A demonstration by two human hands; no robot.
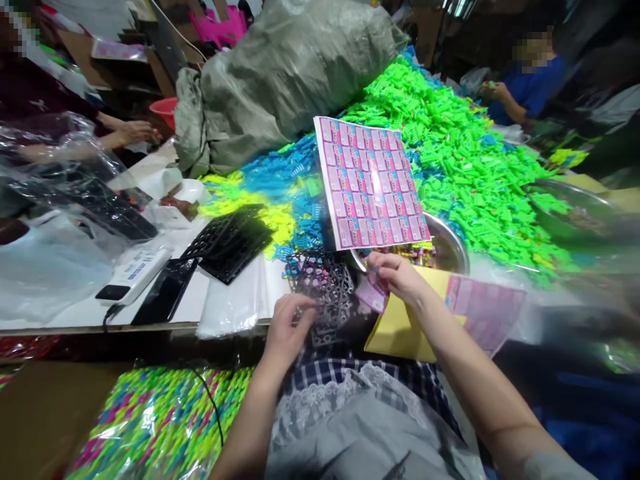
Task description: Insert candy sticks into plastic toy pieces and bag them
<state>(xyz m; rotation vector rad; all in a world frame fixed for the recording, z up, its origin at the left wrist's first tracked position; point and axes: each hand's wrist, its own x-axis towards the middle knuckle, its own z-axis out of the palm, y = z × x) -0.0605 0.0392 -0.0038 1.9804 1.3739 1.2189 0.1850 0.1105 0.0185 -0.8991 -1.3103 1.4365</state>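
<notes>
My right hand (397, 275) pinches a small pink printed label (373, 295) above the table's front edge. To its left my left hand (289, 327) has its fingers bent, with thumb and forefinger apart, at the edge of a black openwork plastic frame (327, 300). Small pink and purple bits show through that frame. Behind my right hand a metal bowl (457, 243) contains small multicoloured pieces. A pink sheet of printed labels (373, 183) leans up in front of the bowl. Under my right wrist are yellow paper (400, 333) and another pink label sheet (485, 310), blurred.
Heaped behind are green plastic pieces (450, 147) and blue ones (280, 163), beside a large grey sack (295, 73). Left lie black lattice sheets (233, 243), clear bags (233, 307) and a white power strip (135, 273). Bagged bright pieces (160, 420) sit below. Two people work nearby.
</notes>
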